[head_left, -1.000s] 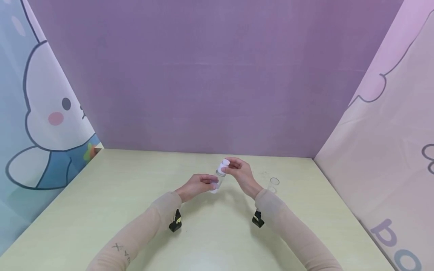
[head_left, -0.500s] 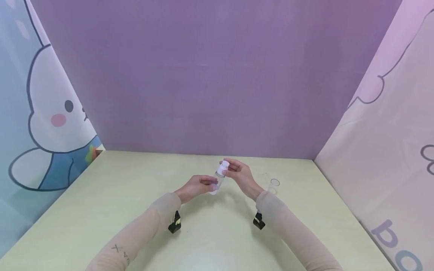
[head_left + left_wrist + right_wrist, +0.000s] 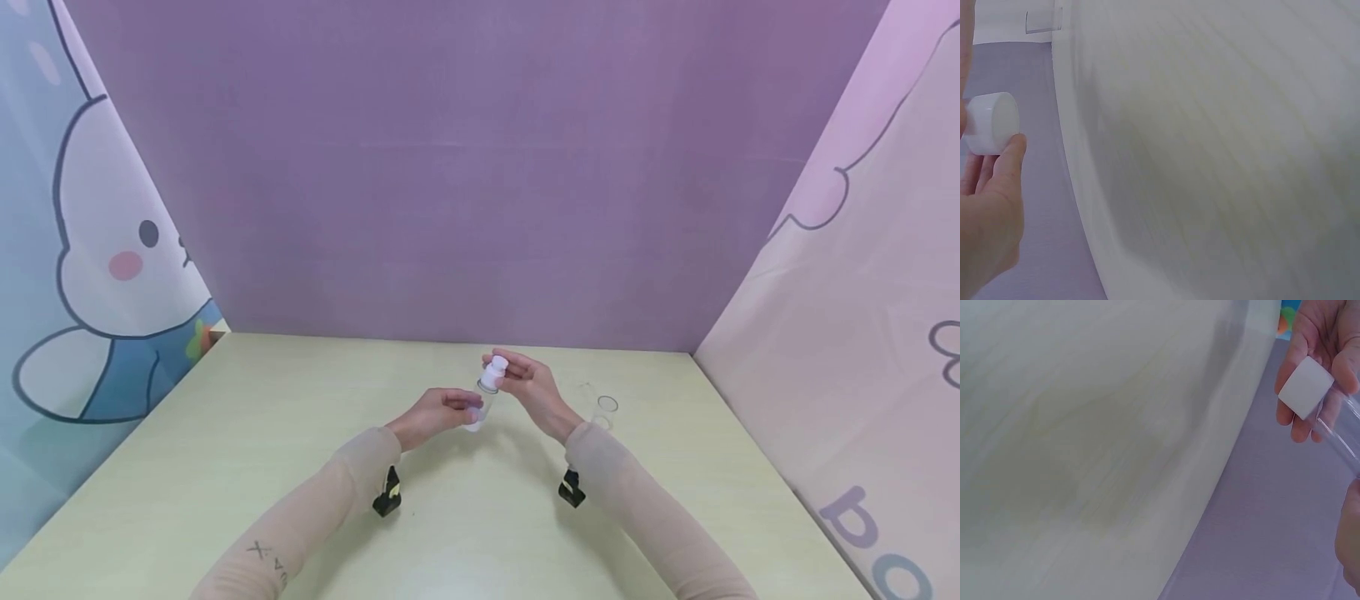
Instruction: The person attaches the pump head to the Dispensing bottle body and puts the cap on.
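Both hands hold one slim clear bottle (image 3: 486, 403) tilted above the table, its upper end leaning right. In the head view, my left hand (image 3: 433, 410) grips its lower end around the white base (image 3: 472, 423). Fingers of my right hand (image 3: 531, 387) pinch the white shouldered top (image 3: 492, 372). The left wrist view shows the base's (image 3: 1005, 125) flat end, with the left hand (image 3: 991, 219) curled against it. Seen from the right wrist, the clear body (image 3: 1342, 439) runs from the base toward the right hand (image 3: 1349, 537), which is mostly cut off.
A clear open-ended cylinder (image 3: 604, 408) stands on the pale table (image 3: 315, 392) close to the right wrist. Behind the table rises a purple backdrop (image 3: 465, 175). Printed cloths hang on the left (image 3: 135, 275) and right (image 3: 847, 333).
The right thumb and fingers have shifted slightly at the white top, and a little more of it shows. The left hand's grip looks the same.
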`<state>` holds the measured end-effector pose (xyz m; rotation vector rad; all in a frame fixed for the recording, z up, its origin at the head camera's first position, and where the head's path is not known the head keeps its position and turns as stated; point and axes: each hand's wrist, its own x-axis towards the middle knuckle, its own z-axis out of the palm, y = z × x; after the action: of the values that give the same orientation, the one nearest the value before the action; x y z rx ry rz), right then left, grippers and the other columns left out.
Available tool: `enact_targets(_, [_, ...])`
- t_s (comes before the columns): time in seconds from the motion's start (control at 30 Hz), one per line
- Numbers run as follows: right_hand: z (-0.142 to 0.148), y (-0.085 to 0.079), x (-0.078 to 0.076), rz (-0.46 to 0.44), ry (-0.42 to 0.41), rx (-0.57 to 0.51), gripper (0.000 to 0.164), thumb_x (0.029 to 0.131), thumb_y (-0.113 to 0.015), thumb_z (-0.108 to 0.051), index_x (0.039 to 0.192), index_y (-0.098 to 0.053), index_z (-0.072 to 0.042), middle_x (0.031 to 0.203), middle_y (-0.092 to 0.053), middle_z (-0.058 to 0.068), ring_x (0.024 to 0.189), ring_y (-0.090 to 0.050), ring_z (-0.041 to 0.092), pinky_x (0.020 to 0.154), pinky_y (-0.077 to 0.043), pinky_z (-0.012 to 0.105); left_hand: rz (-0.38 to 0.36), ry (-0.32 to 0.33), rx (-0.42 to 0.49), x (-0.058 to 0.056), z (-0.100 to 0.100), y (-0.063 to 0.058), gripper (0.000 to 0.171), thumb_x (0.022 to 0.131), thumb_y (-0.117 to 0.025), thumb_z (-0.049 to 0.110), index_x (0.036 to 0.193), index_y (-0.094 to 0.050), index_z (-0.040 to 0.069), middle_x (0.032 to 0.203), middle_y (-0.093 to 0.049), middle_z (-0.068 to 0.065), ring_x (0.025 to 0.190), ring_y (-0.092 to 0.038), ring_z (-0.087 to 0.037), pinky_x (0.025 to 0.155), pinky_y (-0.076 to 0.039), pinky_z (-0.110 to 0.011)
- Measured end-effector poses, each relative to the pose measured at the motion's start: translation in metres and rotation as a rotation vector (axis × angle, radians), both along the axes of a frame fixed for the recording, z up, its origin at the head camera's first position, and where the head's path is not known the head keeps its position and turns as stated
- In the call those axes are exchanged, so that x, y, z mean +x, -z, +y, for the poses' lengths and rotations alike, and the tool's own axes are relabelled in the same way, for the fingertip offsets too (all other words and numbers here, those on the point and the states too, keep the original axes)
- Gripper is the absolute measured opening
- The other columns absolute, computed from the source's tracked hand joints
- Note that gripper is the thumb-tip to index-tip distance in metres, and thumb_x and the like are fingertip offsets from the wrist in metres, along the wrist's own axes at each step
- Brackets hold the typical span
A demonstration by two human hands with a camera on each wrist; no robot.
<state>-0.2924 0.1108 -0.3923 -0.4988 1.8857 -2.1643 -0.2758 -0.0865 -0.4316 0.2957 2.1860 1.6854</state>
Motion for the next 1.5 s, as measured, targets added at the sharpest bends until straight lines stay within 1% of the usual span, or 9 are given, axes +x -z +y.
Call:
enact_targets(0.13, [-0.0007, 0.0014, 0.0001, -0.007, 0.019, 0.001, 0.046, 0.084, -0.057, 0.007, 0.129, -0.049, -0.001, 0.129, -0.054, 0.017, 0.115, -0.056, 0.017, 0.095, -0.045, 0.026, -0.003, 0.002, 0.006, -0.0003, -0.0007, 0.0010, 0.044, 0.086, -0.065, 0.027, 0.125, -0.055, 0.010, 0.126, -0.057, -0.008, 0.114, -0.053, -0.022, 0.098, -0.042, -0.044])
enact_targets(0.37, [-0.0017, 0.0021, -0.0009, -0.002, 0.058, 0.017, 0.047, 0.082, -0.057, 0.007, 0.128, -0.049, 0.002, 0.125, -0.057, 0.015, 0.112, -0.057, 0.016, 0.092, -0.047, 0.026, 0.000, 0.000, 0.008, -0.0010, -0.0006, 0.0010, 0.042, 0.086, -0.064, 0.026, 0.125, -0.055, 0.011, 0.125, -0.057, -0.008, 0.113, -0.054, -0.021, 0.098, -0.042, -0.044])
enact_targets(0.53, [-0.0019, 0.0027, -0.0023, -0.005, 0.082, 0.030, 0.045, 0.081, -0.059, 0.006, 0.126, -0.051, 0.001, 0.124, -0.058, 0.014, 0.109, -0.059, 0.015, 0.093, -0.047, 0.028, -0.007, -0.003, 0.008, -0.0018, -0.0004, 0.0006, 0.042, 0.086, -0.064, 0.025, 0.124, -0.056, 0.011, 0.125, -0.057, -0.007, 0.113, -0.054, -0.021, 0.098, -0.042, -0.044])
enact_targets(0.77, [-0.0009, 0.0011, -0.0043, -0.003, 0.095, 0.043, 0.046, 0.081, -0.061, 0.004, 0.126, -0.050, 0.003, 0.124, -0.058, 0.014, 0.105, -0.060, 0.014, 0.093, -0.047, 0.028, -0.010, -0.001, 0.001, -0.0049, -0.0002, -0.0012, 0.042, 0.085, -0.065, 0.027, 0.124, -0.056, 0.012, 0.125, -0.058, -0.007, 0.113, -0.054, -0.021, 0.099, -0.042, -0.044])
enact_targets(0.87, [-0.0012, 0.0013, -0.0052, 0.002, 0.114, 0.057, 0.046, 0.080, -0.062, 0.003, 0.124, -0.052, 0.001, 0.123, -0.059, 0.013, 0.104, -0.060, 0.014, 0.092, -0.048, 0.028, -0.010, -0.005, 0.001, -0.0061, -0.0001, -0.0016, 0.043, 0.085, -0.065, 0.027, 0.124, -0.056, 0.012, 0.125, -0.058, -0.007, 0.114, -0.054, -0.022, 0.099, -0.041, -0.044])
enact_targets(1.1, [-0.0018, 0.0027, -0.0034, -0.006, 0.157, 0.109, 0.043, 0.079, -0.066, 0.001, 0.120, -0.057, -0.003, 0.120, -0.062, 0.011, 0.103, -0.060, 0.014, 0.090, -0.048, 0.029, -0.021, -0.027, -0.050, -0.0056, 0.0006, 0.0018, 0.044, 0.083, -0.067, 0.032, 0.123, -0.058, 0.016, 0.126, -0.057, -0.005, 0.114, -0.053, -0.022, 0.098, -0.042, -0.044])
enact_targets(1.33, [-0.0017, 0.0033, -0.0031, 0.007, 0.172, 0.126, 0.042, 0.078, -0.067, 0.000, 0.120, -0.057, -0.004, 0.119, -0.062, 0.011, 0.099, -0.060, 0.014, 0.089, -0.049, 0.029, -0.017, -0.012, -0.022, -0.0064, 0.0009, 0.0021, 0.043, 0.084, -0.066, 0.030, 0.123, -0.057, 0.015, 0.126, -0.057, -0.006, 0.114, -0.053, -0.022, 0.098, -0.042, -0.043])
enact_targets(1.5, [-0.0028, 0.0045, -0.0022, -0.002, 0.179, 0.123, 0.042, 0.077, -0.067, 0.000, 0.118, -0.058, -0.003, 0.117, -0.062, 0.011, 0.097, -0.060, 0.013, 0.088, -0.049, 0.028, -0.013, -0.013, -0.021, -0.0036, 0.0004, 0.0008, 0.043, 0.085, -0.066, 0.029, 0.123, -0.057, 0.013, 0.126, -0.057, -0.008, 0.114, -0.053, -0.023, 0.098, -0.042, -0.044])
